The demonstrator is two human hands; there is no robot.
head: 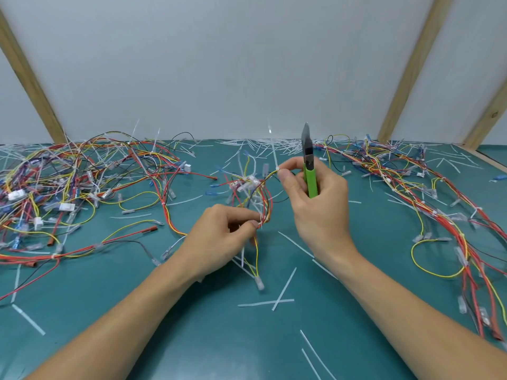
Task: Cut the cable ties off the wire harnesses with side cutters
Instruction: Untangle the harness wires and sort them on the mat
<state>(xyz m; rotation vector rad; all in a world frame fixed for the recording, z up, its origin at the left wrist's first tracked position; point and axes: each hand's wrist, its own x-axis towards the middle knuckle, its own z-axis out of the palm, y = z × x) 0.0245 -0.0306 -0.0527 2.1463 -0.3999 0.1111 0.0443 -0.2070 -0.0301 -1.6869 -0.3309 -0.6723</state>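
Mid-frame, I see the small harness (253,193) held up off the green mat (192,338) between both hands. One white cable tie (277,169) sits on its yellow wire, tail pointing up, still uncut. The right hand (315,198) pinches the wire right at that tie with thumb and forefinger while the other fingers wrap the green handles of the side cutters (308,163); the blades point up, away from the tie, and look closed. The left hand (219,234) pinches the lower loop of the same harness between curled fingertips.

Progress, my read: well underway, not finished. Cut tie strips (282,289) litter the mat in the lower centre and along the back edge. The big wire pile (55,187) at left and the long bundle (439,201) at right both show white ties still on, so plenty is left. Can't tell which pile is done.
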